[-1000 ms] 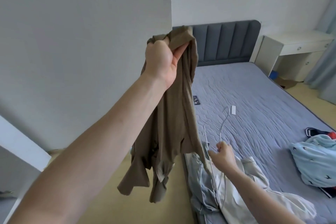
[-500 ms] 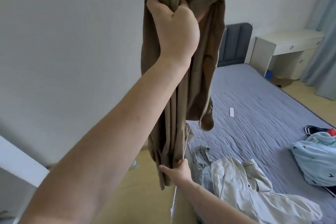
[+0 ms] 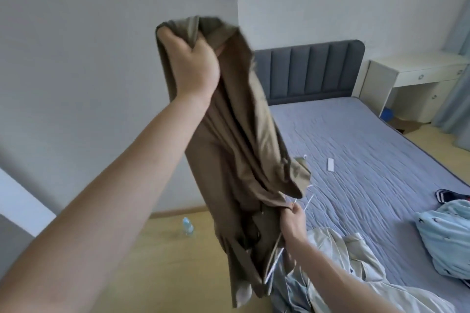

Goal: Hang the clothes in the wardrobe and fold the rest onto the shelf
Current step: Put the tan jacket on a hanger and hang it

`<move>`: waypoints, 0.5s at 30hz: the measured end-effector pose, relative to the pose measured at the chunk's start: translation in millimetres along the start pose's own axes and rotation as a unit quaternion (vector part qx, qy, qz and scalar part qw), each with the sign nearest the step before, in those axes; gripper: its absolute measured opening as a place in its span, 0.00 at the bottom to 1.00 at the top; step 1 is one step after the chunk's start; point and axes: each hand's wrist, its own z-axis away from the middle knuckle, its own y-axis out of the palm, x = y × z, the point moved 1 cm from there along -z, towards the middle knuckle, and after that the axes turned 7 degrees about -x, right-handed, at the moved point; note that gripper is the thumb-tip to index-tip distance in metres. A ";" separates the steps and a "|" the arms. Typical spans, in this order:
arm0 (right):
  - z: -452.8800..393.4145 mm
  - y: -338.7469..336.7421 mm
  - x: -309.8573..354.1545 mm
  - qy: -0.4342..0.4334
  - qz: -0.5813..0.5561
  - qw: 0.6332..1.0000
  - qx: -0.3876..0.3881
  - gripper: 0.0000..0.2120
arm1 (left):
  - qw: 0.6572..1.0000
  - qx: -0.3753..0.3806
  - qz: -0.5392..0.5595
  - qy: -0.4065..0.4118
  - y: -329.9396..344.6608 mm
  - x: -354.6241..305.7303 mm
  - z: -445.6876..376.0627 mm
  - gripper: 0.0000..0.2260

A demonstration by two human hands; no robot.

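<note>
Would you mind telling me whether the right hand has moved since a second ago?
Yes. The right hand gripped a white hanger over the pale garment on the bed; it has now gone left, to the bed's edge, into the hem of the brown garment.

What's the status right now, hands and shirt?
Left hand grips brown shirt, held high. Right hand holds white hanger at the shirt's lower part. Hanger not visibly threaded in. Nothing in the way.

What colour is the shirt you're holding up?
Olive brown, plain, no pattern. The garment shows best in the head view.
</note>
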 end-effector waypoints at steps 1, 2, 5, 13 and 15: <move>-3.1 -10.5 7.7 -0.019 -0.015 1.000 0.011 0.06 | 0.999 -0.006 -0.033 -0.001 -13.6 18.5 -6.5 0.16; -5.3 -21.2 18.6 -0.039 -0.026 0.999 0.022 0.07 | 0.998 -0.011 -0.062 -0.009 -28.7 38.6 -12.6 0.17; -7.0 -48.1 61.4 -0.092 -0.029 0.994 0.059 0.17 | 0.990 -0.017 -0.131 -0.046 -74.5 98.0 -22.2 0.15; 16.1 -66.2 164.8 -0.127 0.038 0.961 0.241 0.21 | 0.825 0.348 -0.338 -0.290 -138.1 151.6 61.6 0.18; 23.4 -59.1 172.2 -0.139 0.082 0.947 0.278 0.21 | 0.772 0.493 -0.283 -0.284 -129.9 133.7 103.4 0.19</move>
